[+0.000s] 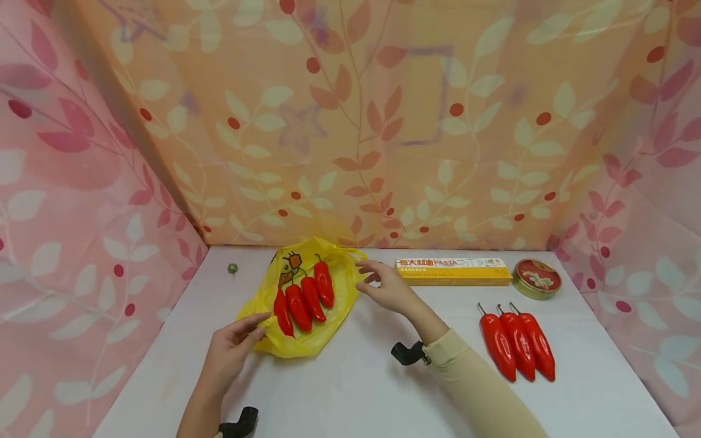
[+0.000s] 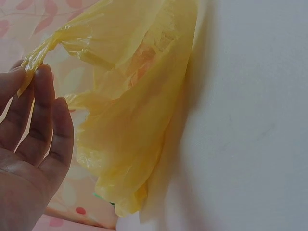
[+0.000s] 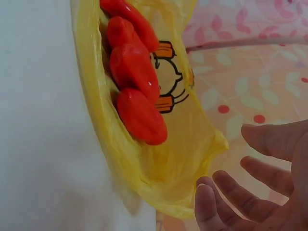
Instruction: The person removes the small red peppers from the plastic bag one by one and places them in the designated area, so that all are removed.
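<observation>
Yellow plastic bag [image 1: 306, 304] lying flat on the white bench [image 1: 361, 389], left of centre, four red peppers [image 1: 303, 297] resting on top in a slanted row. Left hand [image 1: 232, 350] at the bag's near left corner, fingers [image 2: 41, 110] nearly straight, a twisted bag edge lying against the fingertips; whether actually pinched, cannot tell, thumb out of sight in the left wrist view. Right hand [image 1: 386, 286] just beside the bag's right edge, grip spread loose, fingers [image 3: 240, 192] apart and holding nothing, clear of the plastic in the right wrist view. Printed cartoon on the bag partly covered by the peppers; pepper stems cut off at the top of the right wrist view. Three more red peppers [image 1: 517, 344] well apart on the right. Yellow pasta box [image 1: 453, 271] and round tin [image 1: 538, 278] at the back. Small greenish object [image 1: 232, 267] far left, too small to make out.
</observation>
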Available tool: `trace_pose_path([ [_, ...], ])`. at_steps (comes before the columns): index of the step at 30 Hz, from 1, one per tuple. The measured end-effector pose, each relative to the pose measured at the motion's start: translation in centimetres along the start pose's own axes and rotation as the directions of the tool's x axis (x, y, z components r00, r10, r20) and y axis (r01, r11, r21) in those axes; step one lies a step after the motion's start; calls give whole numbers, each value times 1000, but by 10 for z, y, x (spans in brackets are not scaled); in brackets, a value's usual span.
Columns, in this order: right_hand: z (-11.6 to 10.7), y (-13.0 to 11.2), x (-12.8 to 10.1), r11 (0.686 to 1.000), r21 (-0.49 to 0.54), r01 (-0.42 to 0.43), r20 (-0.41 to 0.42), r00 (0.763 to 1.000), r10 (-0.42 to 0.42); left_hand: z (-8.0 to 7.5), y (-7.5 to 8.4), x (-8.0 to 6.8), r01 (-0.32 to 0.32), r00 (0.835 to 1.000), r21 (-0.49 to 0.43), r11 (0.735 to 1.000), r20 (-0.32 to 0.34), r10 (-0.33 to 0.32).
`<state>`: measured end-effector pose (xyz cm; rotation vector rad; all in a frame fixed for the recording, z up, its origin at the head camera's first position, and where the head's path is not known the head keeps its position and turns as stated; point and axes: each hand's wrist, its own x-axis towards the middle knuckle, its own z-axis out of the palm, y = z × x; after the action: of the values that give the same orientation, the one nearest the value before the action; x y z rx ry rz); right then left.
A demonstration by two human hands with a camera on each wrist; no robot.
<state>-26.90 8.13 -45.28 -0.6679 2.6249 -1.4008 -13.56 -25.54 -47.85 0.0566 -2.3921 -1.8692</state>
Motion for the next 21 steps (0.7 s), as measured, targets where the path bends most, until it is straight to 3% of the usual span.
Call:
trace_pose_path([
  [8, 20, -1, 18, 997, 56, -44, 40, 998, 42, -2, 2, 0, 27, 1000, 7, 1000, -1, -27],
  [21, 51, 6, 55, 987, 124, -98, 39, 995, 93, 0, 0, 3, 64, 998, 37, 997, 0, -64],
])
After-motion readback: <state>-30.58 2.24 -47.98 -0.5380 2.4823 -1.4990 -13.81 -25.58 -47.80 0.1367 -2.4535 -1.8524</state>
